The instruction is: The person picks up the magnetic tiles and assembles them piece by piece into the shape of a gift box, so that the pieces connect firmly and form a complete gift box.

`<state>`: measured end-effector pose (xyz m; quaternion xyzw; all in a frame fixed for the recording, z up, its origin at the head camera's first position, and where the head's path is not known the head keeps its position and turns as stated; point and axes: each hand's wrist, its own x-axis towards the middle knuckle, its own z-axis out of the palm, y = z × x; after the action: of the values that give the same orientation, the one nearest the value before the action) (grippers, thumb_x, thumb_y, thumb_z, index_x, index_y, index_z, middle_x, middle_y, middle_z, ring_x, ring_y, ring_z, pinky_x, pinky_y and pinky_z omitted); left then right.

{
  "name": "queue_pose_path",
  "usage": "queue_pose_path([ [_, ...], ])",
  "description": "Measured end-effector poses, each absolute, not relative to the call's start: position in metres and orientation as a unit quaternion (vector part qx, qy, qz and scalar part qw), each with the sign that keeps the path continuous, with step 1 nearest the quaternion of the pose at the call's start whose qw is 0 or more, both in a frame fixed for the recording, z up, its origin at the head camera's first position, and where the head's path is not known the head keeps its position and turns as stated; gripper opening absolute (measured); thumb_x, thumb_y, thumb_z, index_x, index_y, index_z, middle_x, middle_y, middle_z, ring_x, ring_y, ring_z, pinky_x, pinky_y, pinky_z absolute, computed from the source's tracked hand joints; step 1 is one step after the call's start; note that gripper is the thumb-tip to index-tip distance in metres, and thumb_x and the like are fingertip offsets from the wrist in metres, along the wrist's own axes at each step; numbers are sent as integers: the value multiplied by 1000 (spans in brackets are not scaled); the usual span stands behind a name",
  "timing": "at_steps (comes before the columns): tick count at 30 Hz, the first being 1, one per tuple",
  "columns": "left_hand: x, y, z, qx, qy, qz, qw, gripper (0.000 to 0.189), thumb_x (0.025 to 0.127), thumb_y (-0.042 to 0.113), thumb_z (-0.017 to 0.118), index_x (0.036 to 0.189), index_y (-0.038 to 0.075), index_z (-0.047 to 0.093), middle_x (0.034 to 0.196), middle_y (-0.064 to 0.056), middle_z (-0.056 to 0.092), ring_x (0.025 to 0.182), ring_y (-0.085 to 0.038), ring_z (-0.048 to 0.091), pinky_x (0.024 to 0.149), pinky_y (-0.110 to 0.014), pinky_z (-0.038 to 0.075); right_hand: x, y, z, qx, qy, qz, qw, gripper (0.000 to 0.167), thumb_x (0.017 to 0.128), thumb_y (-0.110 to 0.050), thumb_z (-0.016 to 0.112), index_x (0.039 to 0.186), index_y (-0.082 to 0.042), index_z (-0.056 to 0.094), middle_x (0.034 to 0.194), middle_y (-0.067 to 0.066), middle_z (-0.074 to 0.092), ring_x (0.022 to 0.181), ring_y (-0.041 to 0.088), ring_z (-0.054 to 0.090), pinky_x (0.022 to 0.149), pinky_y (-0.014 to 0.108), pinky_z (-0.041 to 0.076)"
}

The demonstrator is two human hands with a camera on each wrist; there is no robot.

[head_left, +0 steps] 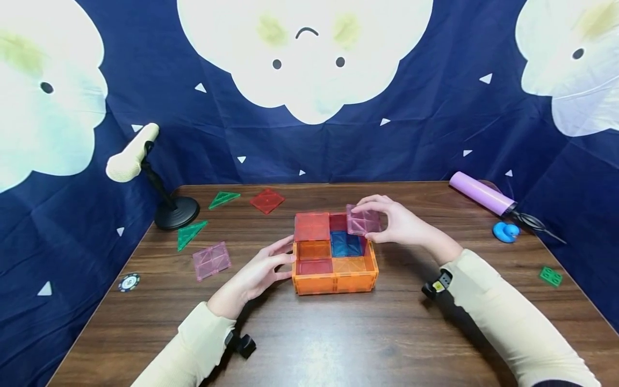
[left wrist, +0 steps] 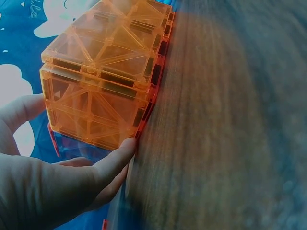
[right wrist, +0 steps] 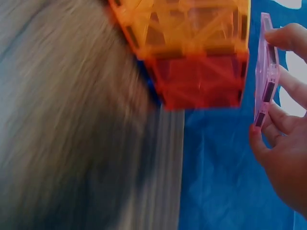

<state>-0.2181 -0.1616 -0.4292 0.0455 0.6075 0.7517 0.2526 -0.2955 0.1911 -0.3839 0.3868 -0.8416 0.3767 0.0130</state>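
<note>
An open-topped box of translucent magnetic tiles [head_left: 333, 283] stands mid-table, its front wall orange. Inside, the floor shows orange, blue and pinkish squares, and a red square tile [head_left: 311, 226] covers the back-left part. My right hand [head_left: 394, 220] pinches a purple square magnetic tile [head_left: 364, 221] above the back-right corner. In the right wrist view that tile [right wrist: 266, 72] is seen edge-on between thumb and fingers, apart from the box. With fairly straight fingers, my left hand [head_left: 263, 269] touches the box's left side; the left wrist view shows its fingertips [left wrist: 127, 145] against the orange tiles.
Left of the box lie a purple tile [head_left: 211, 260], a red tile [head_left: 267, 200], green triangles [head_left: 191, 235] and a poker chip [head_left: 128, 282]. A black stand [head_left: 177, 213] is behind them. To the right are a purple cylinder [head_left: 483, 194], blue duck [head_left: 505, 232] and green brick [head_left: 551, 276].
</note>
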Motion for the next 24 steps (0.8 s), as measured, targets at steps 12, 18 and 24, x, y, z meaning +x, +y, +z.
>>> queue_pose_path([
  [12,-216,-161,-428,46,609,751,251,78,98,10,57,163,5,14,165,-21,20,148,-39,26,113,-57,33,-308,158,-387,423,-840,340,-22,53,78,-17,84,128,-13,71,134,11,57,123,31,48,100,54,44],
  [18,-217,-163,-427,46,613,747,252,77,98,9,57,163,4,16,164,-21,21,147,-39,27,113,-57,34,-309,159,-390,419,-832,363,-27,53,81,-21,84,131,-12,68,137,11,56,125,31,48,103,56,42],
  [24,-217,-175,-423,56,666,704,241,65,103,14,55,159,0,24,159,-26,33,142,-38,37,111,-55,38,-307,169,-398,363,-811,452,-76,61,86,-13,83,141,-6,58,141,12,56,124,29,51,107,51,42],
])
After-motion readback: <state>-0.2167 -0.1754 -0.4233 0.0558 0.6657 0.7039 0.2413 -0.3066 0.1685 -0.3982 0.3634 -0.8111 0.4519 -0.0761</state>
